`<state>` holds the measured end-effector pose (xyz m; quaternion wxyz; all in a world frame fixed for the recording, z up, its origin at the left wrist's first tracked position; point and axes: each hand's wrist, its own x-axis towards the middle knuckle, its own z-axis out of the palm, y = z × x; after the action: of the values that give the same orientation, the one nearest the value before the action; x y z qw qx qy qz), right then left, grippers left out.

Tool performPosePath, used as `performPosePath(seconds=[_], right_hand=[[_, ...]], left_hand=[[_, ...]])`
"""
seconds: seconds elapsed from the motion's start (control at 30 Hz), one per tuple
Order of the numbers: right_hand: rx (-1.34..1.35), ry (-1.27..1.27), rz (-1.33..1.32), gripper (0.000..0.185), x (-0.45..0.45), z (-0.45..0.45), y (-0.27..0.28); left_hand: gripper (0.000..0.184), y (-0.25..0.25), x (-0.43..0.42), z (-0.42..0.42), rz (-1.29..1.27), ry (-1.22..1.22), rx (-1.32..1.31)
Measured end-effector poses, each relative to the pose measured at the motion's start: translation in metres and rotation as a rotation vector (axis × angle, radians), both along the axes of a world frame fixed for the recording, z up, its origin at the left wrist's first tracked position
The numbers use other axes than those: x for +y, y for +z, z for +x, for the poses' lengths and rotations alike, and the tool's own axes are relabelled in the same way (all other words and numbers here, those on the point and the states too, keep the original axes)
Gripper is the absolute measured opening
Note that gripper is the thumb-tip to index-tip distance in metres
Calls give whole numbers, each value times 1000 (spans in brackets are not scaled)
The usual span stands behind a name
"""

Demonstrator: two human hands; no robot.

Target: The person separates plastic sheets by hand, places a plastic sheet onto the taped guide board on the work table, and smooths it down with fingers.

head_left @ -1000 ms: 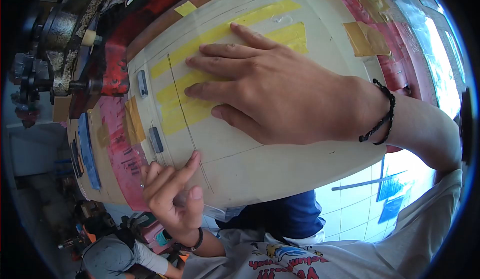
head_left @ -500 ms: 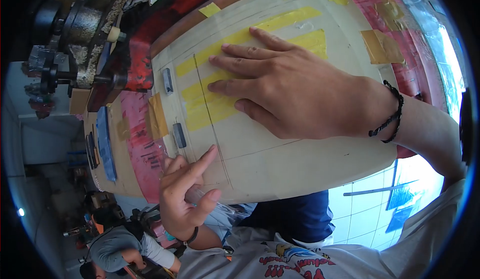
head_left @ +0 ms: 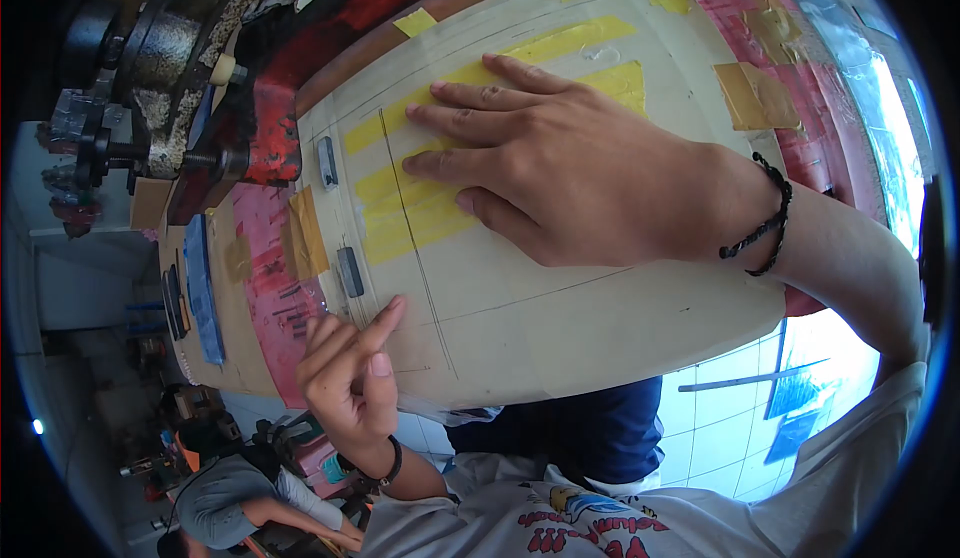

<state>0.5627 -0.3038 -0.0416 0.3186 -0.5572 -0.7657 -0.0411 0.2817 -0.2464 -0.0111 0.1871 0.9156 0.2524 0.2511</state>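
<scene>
My right hand (head_left: 590,168), wearing a black braided bracelet, lies palm down with its fingers spread. It rests on a pale beige sheet (head_left: 560,333) marked with thin pencil lines, partly over strips of yellow tape (head_left: 395,233). Along the sheet's left side sit two small dark grey bars (head_left: 327,163). My left hand (head_left: 345,378) is at the sheet's lower left edge, index finger stretched out, thumb apart, other fingers bent. I make out nothing held in it, though its palm is partly hidden. Crumpled clear plastic (head_left: 440,414) shows below the edge nearby.
A red and black metal machine (head_left: 270,138) stands at the upper left. Brown tape (head_left: 755,95) holds film over a red surface at the right. A blue strip (head_left: 203,288) lies at the left. A crouching person (head_left: 225,498) works at the lower left.
My left hand has shifted left, and the clear plastic that showed in its palm is no longer visible there. The view has moved slightly; my right hand stays flat on the sheet.
</scene>
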Motion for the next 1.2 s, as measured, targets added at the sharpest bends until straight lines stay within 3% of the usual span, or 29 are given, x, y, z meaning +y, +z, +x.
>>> performPosePath(seconds=[0.2, 0.33, 1.2], right_hand=[[-8, 5, 30, 40, 0, 1, 1], [-60, 16, -129, 40, -5, 4, 15], [29, 160, -63, 40, -6, 5, 19]], left_hand=[[41, 11, 0, 0, 27, -40, 110], [42, 22, -2, -3, 2, -65, 183], [37, 0, 2, -4, 146, 53, -46]])
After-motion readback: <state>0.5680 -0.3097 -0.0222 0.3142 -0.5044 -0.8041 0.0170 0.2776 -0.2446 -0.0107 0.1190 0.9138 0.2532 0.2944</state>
